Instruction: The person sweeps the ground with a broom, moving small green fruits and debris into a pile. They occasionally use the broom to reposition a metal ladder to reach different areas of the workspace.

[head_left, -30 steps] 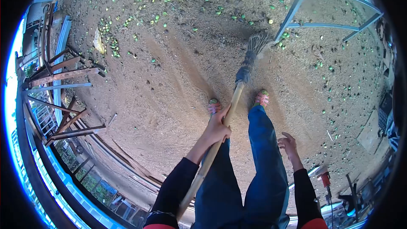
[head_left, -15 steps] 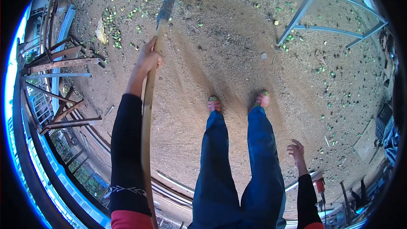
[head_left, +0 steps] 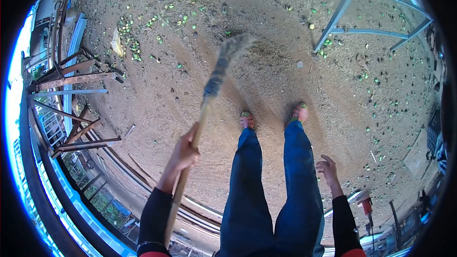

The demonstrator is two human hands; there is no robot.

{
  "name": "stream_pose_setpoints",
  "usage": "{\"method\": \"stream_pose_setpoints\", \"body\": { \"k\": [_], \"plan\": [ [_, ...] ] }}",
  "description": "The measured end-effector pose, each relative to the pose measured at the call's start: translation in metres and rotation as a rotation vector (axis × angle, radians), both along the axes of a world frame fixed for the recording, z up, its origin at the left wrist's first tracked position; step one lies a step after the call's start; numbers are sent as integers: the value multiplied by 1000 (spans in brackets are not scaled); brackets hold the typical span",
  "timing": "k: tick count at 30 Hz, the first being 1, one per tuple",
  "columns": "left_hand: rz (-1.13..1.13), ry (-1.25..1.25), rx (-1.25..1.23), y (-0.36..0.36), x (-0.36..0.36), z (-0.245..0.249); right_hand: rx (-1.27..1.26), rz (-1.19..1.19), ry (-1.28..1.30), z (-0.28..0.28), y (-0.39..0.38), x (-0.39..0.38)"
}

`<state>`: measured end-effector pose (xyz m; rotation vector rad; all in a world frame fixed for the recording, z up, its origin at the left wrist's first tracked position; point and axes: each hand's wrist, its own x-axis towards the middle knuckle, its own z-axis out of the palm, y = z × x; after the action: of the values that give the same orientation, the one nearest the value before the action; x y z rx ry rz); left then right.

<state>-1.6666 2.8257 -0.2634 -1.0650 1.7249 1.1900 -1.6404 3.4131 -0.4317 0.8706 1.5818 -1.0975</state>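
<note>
My left hand is wrapped round the wooden handle of a long broom. Dark binding joins the handle to the twig bristles, which are blurred over the bare dirt ahead of my feet. Away from the broom, my right hand hangs beside my right leg with its fingers loosely curled and apart, holding nothing. Small green and yellow fruits or leaves lie scattered over the ground, thickest at the upper left.
A metal frame stands on the dirt at the upper right. Wooden and metal stands crowd the left side. Long rails lie behind my feet, and a red tool-like object is at the lower right.
The broom head has swept from the upper left toward the right and closer to my feet. My left hand has come back toward my body with the handle.
</note>
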Motion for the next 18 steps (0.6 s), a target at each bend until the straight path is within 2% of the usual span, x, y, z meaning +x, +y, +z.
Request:
{"method": "stream_pose_setpoints", "body": {
  "k": [5,8,11,13,15,17,18],
  "plan": [
    [6,207,-291,-137,-81,-86,88,65,18,-23,32,-3],
    [-63,237,-377,-166,-128,-112,114,63,51,-26,45,-4],
    [-109,304,-526,-147,-134,-97,143,-2,63,-9,35,-13],
    [-54,331,-455,-124,-109,-71,115,-18,53,-11,31,-8],
    [31,326,-321,-80,-81,-22,84,-21,24,-13,24,-1],
    [-6,275,-223,-31,-57,18,63,-10,5,-13,13,6],
    [37,249,-93,-9,-47,32,39,9,-11,-15,8,9]
  ]
}}
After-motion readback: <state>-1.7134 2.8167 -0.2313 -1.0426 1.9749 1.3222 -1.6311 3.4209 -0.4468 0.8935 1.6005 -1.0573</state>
